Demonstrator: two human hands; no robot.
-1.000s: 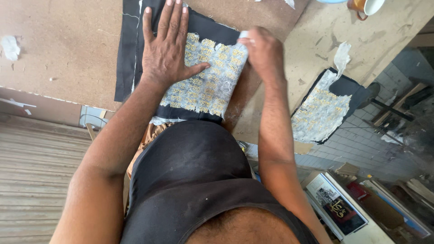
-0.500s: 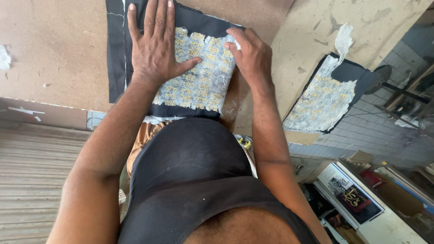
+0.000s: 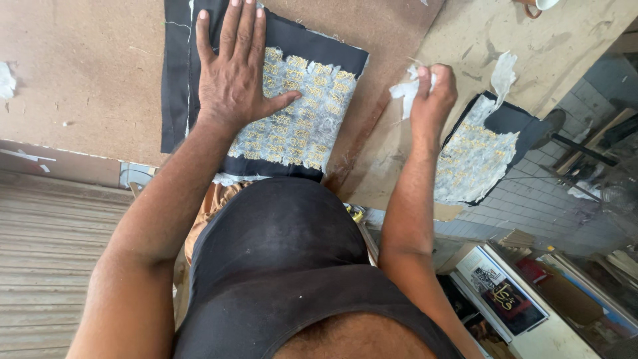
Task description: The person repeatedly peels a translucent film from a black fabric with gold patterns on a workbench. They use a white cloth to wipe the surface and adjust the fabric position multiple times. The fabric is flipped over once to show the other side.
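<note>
A black cloth piece (image 3: 292, 100) with gold embroidery under ragged white backing paper lies on a brown board (image 3: 86, 80). My left hand (image 3: 232, 73) presses flat on its left part, fingers spread. To the right of the cloth, my right hand (image 3: 433, 93) is raised above the board and pinches a torn scrap of white paper (image 3: 407, 90). A second black embroidered piece (image 3: 478, 153) with white paper lies further right on the board's edge.
A loose strip of white paper (image 3: 503, 72) lies above the second piece. A white scrap (image 3: 6, 80) sits at the far left of the board. Framed pictures (image 3: 498, 292) stand on the floor at lower right. A cup (image 3: 538, 5) sits at the top edge.
My right hand has pulled away from the cloth's right edge toward the right, taking a torn scrap of white paper with it. The left hand stays pressed on the cloth.
</note>
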